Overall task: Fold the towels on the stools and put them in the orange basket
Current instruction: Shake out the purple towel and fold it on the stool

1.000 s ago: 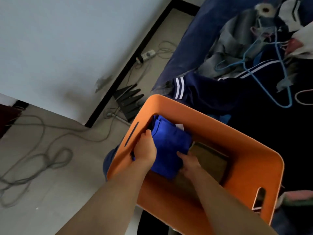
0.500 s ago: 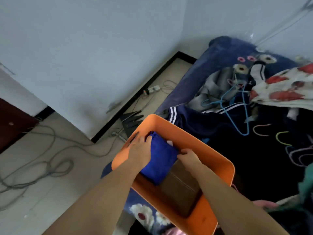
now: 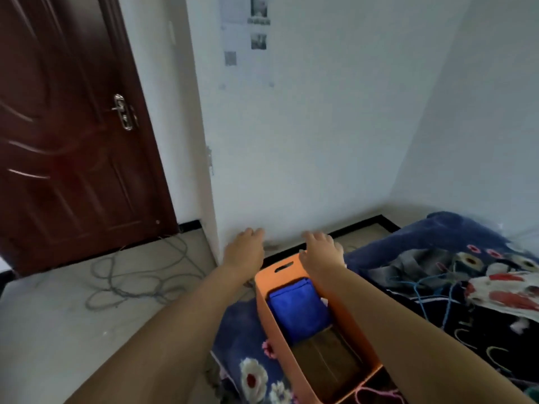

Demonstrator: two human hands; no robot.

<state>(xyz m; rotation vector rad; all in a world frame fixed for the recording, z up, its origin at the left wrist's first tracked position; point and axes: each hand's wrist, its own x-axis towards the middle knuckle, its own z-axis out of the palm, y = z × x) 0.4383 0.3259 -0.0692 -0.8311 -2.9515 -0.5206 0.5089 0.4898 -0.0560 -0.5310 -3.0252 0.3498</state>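
Observation:
The orange basket (image 3: 267, 298) sits on the blue floral blanket at the bottom centre. Inside it lies a folded blue towel (image 3: 297, 304) at the far end, with a folded brown towel (image 3: 323, 357) nearer to me. My left hand (image 3: 243, 252) hovers beyond the basket's far left corner, fingers spread, holding nothing. My right hand (image 3: 320, 252) is raised over the basket's far rim, also empty with loose fingers. Both forearms stretch forward on either side of the basket. No stools are in view.
A dark wooden door (image 3: 73, 126) stands at the left. Grey cables (image 3: 137, 272) coil on the floor in front of it. White walls meet in a corner ahead. The bed (image 3: 455, 275) at right carries clothes and hangers.
Both hands have let go of the blue towel and lifted out of the basket toward the wall. My view has tilted upward, bringing the door and wall into sight.

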